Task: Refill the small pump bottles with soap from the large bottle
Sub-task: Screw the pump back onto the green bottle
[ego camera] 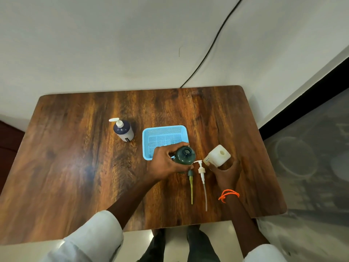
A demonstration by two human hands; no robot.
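Two small bottles stand uncapped near the middle of the counter (75,148), so the opening step looks done. The left hand (166,161) is wrapped around the dark green bottle (184,155), whose mouth is open, just in front of the blue basket (164,138). The right hand (224,173) grips the white square bottle (219,155) from below and tips it slightly; its neck is also open. Both pumps lie flat between the two forearms, tubes pointing toward the near edge: the green pump (191,184) and the white pump (202,176), side by side but apart. The large navy bottle (123,130) with its white pump on stands upright, untouched, well off toward the far left. Whether either small bottle holds soap cannot be told. By my reading, pouring has not begun; filling both, refitting the pumps and setting them away remain.
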